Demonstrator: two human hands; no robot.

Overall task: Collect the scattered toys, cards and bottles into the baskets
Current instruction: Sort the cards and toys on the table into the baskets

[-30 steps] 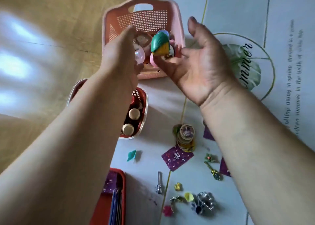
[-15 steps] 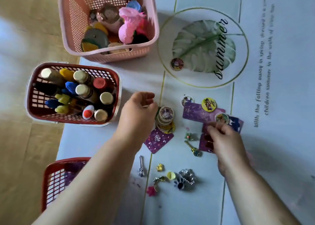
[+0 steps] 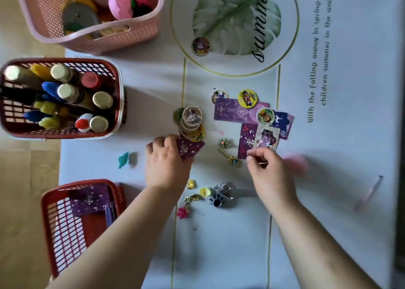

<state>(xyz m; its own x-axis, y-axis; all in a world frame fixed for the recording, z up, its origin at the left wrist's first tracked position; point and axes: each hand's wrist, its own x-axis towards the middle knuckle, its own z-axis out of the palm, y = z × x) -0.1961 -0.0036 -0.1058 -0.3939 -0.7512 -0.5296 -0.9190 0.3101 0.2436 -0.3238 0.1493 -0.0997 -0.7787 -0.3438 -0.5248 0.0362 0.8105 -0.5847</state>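
Purple card [image 3: 189, 148], printed with a pony logo, is being held at its near corner by the left hand [image 3: 166, 163], whose fingers are curling over it just below the stack of round discs [image 3: 191, 122]. The right hand [image 3: 269, 170] is hovering with bent fingers at the near edge of the pony picture card [image 3: 266, 139]. Whether it is actually pinching that card cannot be told, since the fingertips are hiding the contact.

A second ago both hands were raised at the pink basket [image 3: 122, 36], the right one carrying a green and yellow toy. They have since dropped to the mat [image 3: 328, 201] and are settling on the cards, so that toy seems delivered and the work is shifting to cards.

Around the picture card more purple cards are overlapping, with a yellow disc [image 3: 247, 98] lying on them and a lone disc [image 3: 200, 45] sitting on the leaf print farther off. A gold key [image 3: 229, 156], a teal scrap [image 3: 123, 159] and a silver keyring [image 3: 221, 195] are waiting near the wrists.

The red card basket [image 3: 65, 245], near the left elbow and already holding purple cards, is looking like the likely destination. The bottle basket [image 3: 65, 60] is standing full beyond it.
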